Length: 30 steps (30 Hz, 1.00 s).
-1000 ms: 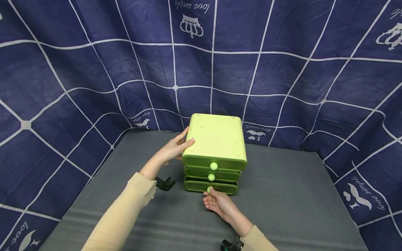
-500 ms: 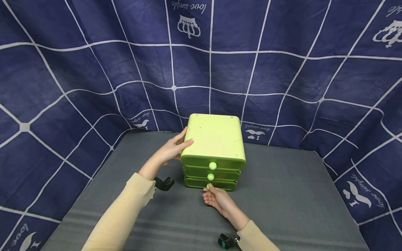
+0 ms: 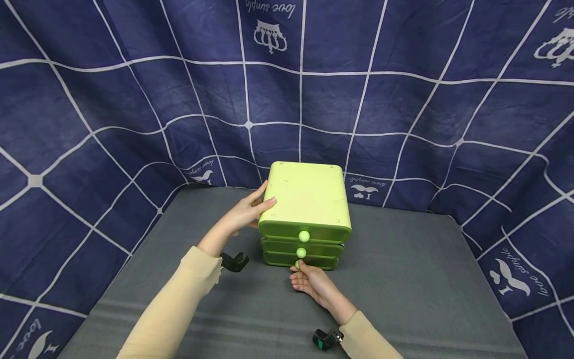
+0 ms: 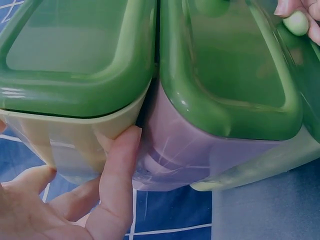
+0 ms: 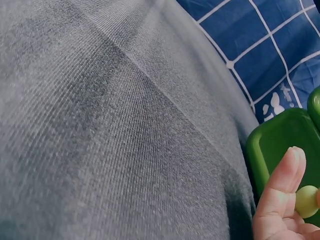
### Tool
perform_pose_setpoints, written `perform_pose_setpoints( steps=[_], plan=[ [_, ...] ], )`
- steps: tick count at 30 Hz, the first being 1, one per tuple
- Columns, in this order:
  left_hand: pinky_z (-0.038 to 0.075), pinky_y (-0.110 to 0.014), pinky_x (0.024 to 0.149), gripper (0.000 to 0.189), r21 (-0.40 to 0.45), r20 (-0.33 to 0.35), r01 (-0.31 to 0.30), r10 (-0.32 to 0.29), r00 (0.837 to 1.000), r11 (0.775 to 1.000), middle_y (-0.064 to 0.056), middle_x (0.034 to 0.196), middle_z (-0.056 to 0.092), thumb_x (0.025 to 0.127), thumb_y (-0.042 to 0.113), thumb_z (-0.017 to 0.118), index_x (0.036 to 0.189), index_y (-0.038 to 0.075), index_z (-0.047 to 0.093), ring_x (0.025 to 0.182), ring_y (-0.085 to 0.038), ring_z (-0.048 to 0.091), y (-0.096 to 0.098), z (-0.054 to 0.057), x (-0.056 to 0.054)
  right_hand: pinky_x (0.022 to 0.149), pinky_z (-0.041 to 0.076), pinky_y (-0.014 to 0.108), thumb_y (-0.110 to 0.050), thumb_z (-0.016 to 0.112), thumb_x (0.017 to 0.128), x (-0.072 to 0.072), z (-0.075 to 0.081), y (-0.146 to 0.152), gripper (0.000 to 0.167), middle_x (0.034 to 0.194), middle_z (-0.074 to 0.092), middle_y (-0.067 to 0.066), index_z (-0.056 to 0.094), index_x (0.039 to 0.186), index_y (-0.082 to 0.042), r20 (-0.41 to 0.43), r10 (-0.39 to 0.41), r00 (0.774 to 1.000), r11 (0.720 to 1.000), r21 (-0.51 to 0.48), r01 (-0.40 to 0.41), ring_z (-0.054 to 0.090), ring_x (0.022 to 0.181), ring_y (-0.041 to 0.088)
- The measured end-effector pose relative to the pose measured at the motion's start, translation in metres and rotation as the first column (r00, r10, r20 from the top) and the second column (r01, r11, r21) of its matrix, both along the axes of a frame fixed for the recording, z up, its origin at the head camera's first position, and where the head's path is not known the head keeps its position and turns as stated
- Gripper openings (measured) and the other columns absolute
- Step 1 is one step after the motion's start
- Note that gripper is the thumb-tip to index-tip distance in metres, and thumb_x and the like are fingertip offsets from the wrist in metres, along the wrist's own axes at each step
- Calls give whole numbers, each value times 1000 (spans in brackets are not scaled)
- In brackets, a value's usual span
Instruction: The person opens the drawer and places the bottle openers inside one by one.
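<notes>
A small green drawer cabinet (image 3: 307, 194) with three stacked drawers and round knobs stands mid-table in the head view. My left hand (image 3: 244, 214) rests on its left side, thumb at the top edge and fingers spread along the wall. In the left wrist view, those fingers (image 4: 120, 175) touch the yellowish side of the top section, beside a purple-tinted middle section. At the front, my right hand (image 3: 314, 284) pinches the knob (image 5: 306, 201) of the bottom drawer (image 3: 278, 259). That drawer's front sits flush under the middle drawer (image 3: 278, 246), with no gap showing.
A grey cloth (image 3: 412, 279) covers the table on every side of the cabinet. Behind it and at both sides hangs a blue curtain (image 3: 341, 99) with white grid lines. Black straps with devices (image 3: 327, 339) are worn on both wrists.
The bottom drawer stood slightly out a second ago, with a dark gap above its front. It has slid back in, and my right hand moved inward with the knob. My left hand stayed put.
</notes>
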<state>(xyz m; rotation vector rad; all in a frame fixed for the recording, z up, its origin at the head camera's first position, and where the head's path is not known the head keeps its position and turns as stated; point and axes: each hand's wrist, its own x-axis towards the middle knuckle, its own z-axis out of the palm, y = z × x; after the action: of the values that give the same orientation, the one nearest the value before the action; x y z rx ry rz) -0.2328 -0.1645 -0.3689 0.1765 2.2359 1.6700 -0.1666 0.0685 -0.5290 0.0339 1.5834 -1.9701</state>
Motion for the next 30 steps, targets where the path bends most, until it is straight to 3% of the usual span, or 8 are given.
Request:
perform_pose_setpoints(
  steps=[7,12,22,26,30],
  plan=[
    [57,-51,86,80,5,11,12,-12,1000,1000,-19,162,22,100,47,53,159,35,-1,101,-28,69,0,1,-1,71,56,20,-33,41,108,7,10,7,53,80,66,-3,47,133,13,45,55,997,998,6,-55,65,72,4],
    [56,-52,89,80,7,21,6,-6,1000,1000,-18,163,20,100,48,53,158,37,0,107,-32,67,0,1,-1,71,56,20,-34,41,107,16,24,15,54,82,66,-4,47,133,14,6,126,992,992,31,-126,65,74,4],
    [58,-47,83,82,-8,5,-1,1,1000,1000,-20,160,28,99,48,55,159,35,0,102,-30,69,-2,0,0,75,57,21,-29,47,106,24,67,44,49,87,68,-3,51,131,13,-65,206,976,978,2,-207,67,79,5],
    [59,-47,81,83,-42,-25,-5,4,1000,999,-23,156,34,99,47,56,160,31,1,105,-32,68,-1,2,-1,78,58,23,-29,49,105,22,87,60,47,91,68,-2,52,130,10,-116,208,971,978,33,-206,68,82,7],
    [59,-46,79,84,-73,-38,6,-9,999,997,-22,158,31,99,48,55,160,30,0,112,-36,65,0,4,0,82,57,25,-29,48,105,20,106,80,49,95,68,-1,50,132,12,-174,213,962,976,76,-202,68,86,9]
  ],
)
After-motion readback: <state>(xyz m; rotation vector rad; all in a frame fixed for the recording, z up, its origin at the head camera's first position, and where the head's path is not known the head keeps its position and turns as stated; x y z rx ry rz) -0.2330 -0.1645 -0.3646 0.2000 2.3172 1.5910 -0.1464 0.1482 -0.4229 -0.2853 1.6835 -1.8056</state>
